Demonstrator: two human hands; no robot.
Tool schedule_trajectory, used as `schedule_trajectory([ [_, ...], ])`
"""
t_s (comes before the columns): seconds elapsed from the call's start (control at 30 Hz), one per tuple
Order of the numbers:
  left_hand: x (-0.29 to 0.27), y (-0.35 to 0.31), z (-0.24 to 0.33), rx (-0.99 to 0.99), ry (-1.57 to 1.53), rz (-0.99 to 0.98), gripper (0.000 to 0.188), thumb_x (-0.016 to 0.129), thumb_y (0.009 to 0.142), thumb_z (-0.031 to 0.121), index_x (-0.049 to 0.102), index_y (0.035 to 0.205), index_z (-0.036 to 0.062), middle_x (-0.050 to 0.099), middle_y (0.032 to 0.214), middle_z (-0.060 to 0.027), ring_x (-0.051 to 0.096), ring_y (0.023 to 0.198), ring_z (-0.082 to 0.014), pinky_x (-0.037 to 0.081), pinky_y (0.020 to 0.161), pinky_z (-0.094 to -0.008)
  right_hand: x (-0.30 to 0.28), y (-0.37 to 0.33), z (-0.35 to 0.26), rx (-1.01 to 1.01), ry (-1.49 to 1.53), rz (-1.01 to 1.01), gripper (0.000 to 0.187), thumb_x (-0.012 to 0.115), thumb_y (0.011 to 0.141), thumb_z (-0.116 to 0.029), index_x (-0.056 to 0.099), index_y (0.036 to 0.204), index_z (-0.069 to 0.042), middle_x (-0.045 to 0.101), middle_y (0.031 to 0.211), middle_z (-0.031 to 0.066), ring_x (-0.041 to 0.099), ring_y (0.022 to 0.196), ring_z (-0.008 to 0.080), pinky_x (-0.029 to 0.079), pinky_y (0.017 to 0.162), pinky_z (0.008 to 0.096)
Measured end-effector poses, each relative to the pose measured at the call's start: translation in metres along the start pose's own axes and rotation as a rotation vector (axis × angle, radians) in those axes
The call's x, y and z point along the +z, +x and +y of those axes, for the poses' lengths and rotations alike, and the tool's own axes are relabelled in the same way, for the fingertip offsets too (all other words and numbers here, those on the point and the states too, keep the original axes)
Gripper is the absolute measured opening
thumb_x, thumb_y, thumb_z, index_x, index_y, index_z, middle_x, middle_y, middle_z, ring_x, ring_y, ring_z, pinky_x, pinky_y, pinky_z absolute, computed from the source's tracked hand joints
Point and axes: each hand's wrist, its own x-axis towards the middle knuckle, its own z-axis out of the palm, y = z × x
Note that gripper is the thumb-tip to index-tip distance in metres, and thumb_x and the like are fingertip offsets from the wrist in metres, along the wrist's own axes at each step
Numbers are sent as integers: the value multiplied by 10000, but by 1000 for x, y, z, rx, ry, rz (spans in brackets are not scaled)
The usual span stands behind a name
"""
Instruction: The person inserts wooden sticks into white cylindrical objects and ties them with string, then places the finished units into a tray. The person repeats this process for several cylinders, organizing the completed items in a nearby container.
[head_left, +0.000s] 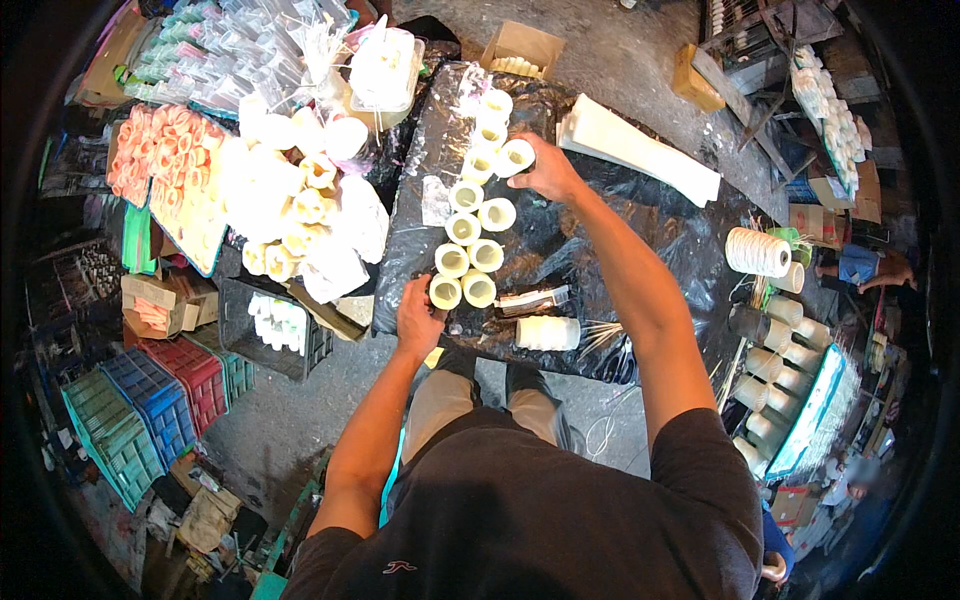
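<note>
Standing in two uneven rows on the table's black plastic sheet, the pale yellow hollow cylinders run from near the person's body toward the far end, their round openings facing up; the right hand is closed about the right side of one cylinder high in the right-hand row, fingers on the far side and thumb on the near side; the left hand is at the nearest cylinder of the left-hand row, thumb and fingers bent against its side, and whether it grips cannot be told.

Right of the nearest cylinders, another pale yellow cylinder lies on its side, with thin sticks just beside it; farther up the table, a stack of long white sheets lies beyond the right forearm.

Beyond the table's far edge sits an open cardboard box; to the left are many orange pieces on a tray, and lower down a blue crate beside a red crate; at the right, a large spool of pale cord.
</note>
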Motion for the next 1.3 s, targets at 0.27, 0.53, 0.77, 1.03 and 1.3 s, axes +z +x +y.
schedule_trajectory([
  [0.27,0,1,-2,80,24,21,639,767,756,-55,536,1349,6,578,1218,-173,674,881,-290,575,754,-372,-5,10,1,-172,-111,-104,515,748,788,-57,584,1276,-45,715,1152,200,679,1097,401,529,941,448],
  [0.53,4,0,-6,-39,-59,9,655,805,731,-39,560,1335,31,600,1249,-189,650,1103,-381,564,892,-398,2,15,11,-13,38,-12,606,742,788,-29,515,1349,-16,681,1261,194,674,1160,343,529,980,415],
  [0.77,3,1,-1,-39,-42,5,667,800,716,-48,562,1334,30,602,1249,-187,650,1100,-376,557,903,-400,-3,5,29,86,181,-85,735,765,722,-9,503,1408,-33,646,1337,124,656,1170,261,526,992,383],
  [1.03,5,2,-5,-55,-66,-3,674,780,702,-88,560,1329,26,588,1227,-170,662,1069,-355,579,855,-367,5,-5,18,51,167,-36,711,858,703,-126,570,1348,-51,711,1213,123,678,1079,268,530,967,385],
  [1.3,4,0,-2,-1,3,14,675,770,711,-107,552,1337,21,578,1244,-157,662,1087,-327,595,830,-351,2,-16,-1,17,30,-118,562,780,787,-10,598,1314,-84,726,1189,126,691,1119,259,527,966,391],
])
